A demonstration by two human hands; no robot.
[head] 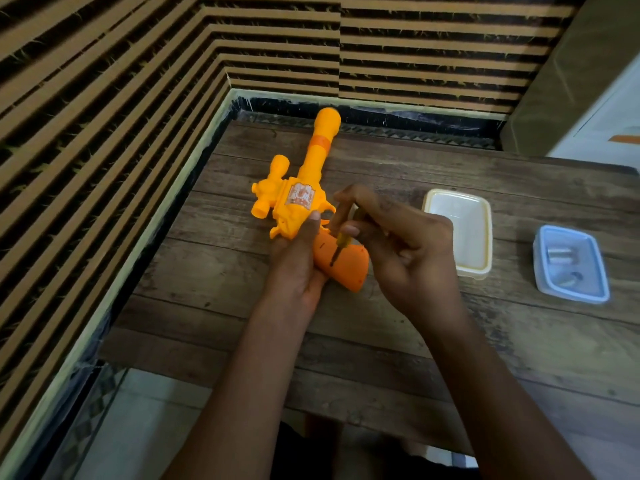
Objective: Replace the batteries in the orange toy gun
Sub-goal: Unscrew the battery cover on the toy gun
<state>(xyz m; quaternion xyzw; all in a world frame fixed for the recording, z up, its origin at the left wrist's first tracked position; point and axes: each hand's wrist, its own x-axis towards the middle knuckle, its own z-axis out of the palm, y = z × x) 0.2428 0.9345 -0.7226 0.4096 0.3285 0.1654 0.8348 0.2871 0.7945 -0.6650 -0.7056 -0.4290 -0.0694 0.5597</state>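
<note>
a striped wall (104, 116) of tan and dark bands runs along the desk's left and far edges and meets behind its far left corner. the desk (381, 341) is dark, worn wood planking.

the gun (301, 199) is orange plastic and lies over the left half of the desk. its long barrel points at the far edge, close to the far left corner, and its darker orange grip points back toward the near edge. a short scope-like part sits on its left side and a pale sticker on its body. whether the barrel rests on the wood cannot be told.

the left hand (298, 268) comes in from the near edge and grasps the gun from beneath where body meets grip, fingers curled under and thumb pressed on the body. the right hand (408, 251) is just right of the grip, its thumb and first fingers pinching a screwdriver (341, 244) while the other fingers curl loosely toward the palm.

a yellow box (460, 230), rectangular and pale inside, sits just right of the right hand, about midway between the far and near edges. a blue box (540, 265), clear with a blue rim, sits well to the right of it, near the desk's right edge.

the screwdriver has a yellowish handle and a dark shaft. it slants down and left, and its tip touches the upper face of the gun's grip.

batteries (559, 254), silvery and blurred, lie inside the blue box; their count cannot be told for sure.
</note>
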